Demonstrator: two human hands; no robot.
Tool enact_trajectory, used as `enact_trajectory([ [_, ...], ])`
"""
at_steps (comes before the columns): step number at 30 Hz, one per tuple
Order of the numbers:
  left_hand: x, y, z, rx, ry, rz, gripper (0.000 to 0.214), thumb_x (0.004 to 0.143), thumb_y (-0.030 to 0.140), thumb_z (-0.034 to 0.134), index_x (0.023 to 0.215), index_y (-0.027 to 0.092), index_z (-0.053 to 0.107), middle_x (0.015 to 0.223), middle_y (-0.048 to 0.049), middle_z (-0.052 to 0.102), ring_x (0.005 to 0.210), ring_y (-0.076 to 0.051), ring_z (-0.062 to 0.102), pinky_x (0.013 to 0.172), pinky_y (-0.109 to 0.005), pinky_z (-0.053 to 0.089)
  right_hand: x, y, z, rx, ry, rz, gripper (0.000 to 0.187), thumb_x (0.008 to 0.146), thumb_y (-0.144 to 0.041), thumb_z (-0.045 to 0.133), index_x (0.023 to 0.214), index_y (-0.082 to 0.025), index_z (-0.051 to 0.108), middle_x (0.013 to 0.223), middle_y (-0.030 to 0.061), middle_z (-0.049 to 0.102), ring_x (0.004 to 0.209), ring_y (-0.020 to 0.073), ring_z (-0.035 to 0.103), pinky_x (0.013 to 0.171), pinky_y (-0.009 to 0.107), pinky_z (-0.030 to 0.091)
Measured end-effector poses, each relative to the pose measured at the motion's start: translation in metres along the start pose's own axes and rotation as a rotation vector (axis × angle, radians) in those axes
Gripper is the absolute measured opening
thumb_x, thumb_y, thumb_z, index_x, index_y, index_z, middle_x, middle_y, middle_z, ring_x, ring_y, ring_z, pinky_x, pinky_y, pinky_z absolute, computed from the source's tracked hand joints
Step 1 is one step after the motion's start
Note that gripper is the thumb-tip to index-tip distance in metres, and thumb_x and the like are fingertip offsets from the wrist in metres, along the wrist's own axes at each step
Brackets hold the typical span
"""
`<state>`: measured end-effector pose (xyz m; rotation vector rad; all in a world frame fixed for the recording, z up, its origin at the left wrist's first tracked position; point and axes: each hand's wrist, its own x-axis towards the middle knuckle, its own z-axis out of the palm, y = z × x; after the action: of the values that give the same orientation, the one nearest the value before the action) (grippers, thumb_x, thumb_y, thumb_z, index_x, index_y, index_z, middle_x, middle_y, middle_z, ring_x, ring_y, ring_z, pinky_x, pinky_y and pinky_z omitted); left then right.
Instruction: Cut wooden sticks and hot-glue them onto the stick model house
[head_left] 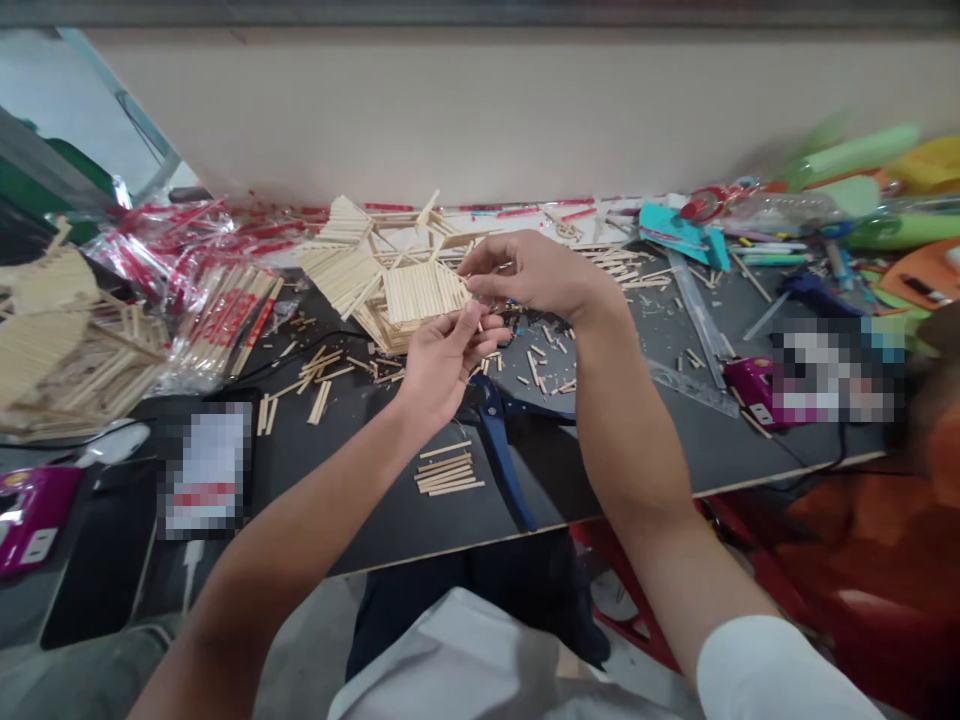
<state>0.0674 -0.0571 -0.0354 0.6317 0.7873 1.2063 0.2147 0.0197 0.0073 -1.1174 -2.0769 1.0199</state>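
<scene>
My left hand [444, 362] is at the near right corner of a model built of thin wooden sticks [424, 292], its thumb and fingers drawn together. Whatever it may pinch is too small to tell. Just above, my right hand [529, 268] reaches in from the right with its fingertips pinched by the model's right edge. What lies between those fingertips is hidden. Below the hands, a pair of blue-handled cutters [504, 455] lies spread on the dark table [390, 535]. A small row of cut sticks [450, 472] rests left of the cutters.
Another stick model [52, 350] stands at far left beside bagged chopsticks [225, 315]. Phones [97, 570] lie in front. Cut pieces [547, 360] litter the middle. A clear ruler [694, 310], a purple box [772, 392] and plastic bottles [795, 212] occupy the right.
</scene>
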Motion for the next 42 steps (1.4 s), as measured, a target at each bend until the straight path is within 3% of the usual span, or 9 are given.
enact_trajectory([
  [7,0.01,-0.006,-0.003,-0.008,0.024,-0.01,0.017,0.082,0.025,0.079,0.077,0.012,0.069,0.072,-0.0004,0.071,0.06,-0.004,0.066,0.055,-0.009,0.05,0.002,0.001,-0.001,-0.005,-0.048,0.008,0.01,0.084,-0.023,0.07,0.094,-0.02,0.07,0.085,0.0018,0.072,0.077,0.0164,0.065,0.069,0.029,0.057],
  [15,0.014,0.005,-0.005,0.02,0.048,-0.022,0.006,0.084,0.014,0.075,0.081,0.011,0.071,0.079,-0.0023,0.073,0.065,-0.005,0.069,0.061,-0.01,0.054,0.007,0.002,0.003,0.088,-0.034,0.054,0.006,0.082,-0.022,0.075,0.084,-0.021,0.069,0.075,0.001,0.071,0.071,0.0175,0.066,0.064,0.03,0.057],
  [21,0.01,0.008,-0.002,-0.016,0.052,-0.087,0.007,0.087,0.013,0.071,0.081,0.009,0.071,0.079,-0.0032,0.072,0.068,-0.006,0.07,0.06,-0.009,0.055,0.011,0.007,0.008,0.176,-0.023,0.097,0.021,0.084,-0.035,0.076,0.072,-0.022,0.064,0.063,0.0005,0.065,0.059,0.0161,0.062,0.056,0.03,0.055],
  [32,0.008,0.008,-0.005,-0.016,-0.05,-0.099,0.014,0.087,0.019,0.073,0.078,0.009,0.069,0.073,-0.0012,0.069,0.059,-0.002,0.063,0.055,-0.008,0.051,0.014,0.01,0.01,0.149,0.026,0.08,0.016,0.083,-0.029,0.076,0.073,-0.022,0.065,0.07,0.0012,0.066,0.064,0.0153,0.061,0.059,0.03,0.054],
  [42,0.009,0.009,-0.009,-0.031,-0.083,-0.099,0.014,0.089,0.019,0.072,0.079,0.009,0.068,0.068,0.0014,0.065,0.05,0.001,0.056,0.045,-0.008,0.044,0.013,0.015,0.009,0.314,-0.047,0.154,0.019,0.081,-0.034,0.079,0.079,-0.023,0.063,0.066,-0.0003,0.065,0.057,0.0132,0.06,0.052,0.027,0.052],
])
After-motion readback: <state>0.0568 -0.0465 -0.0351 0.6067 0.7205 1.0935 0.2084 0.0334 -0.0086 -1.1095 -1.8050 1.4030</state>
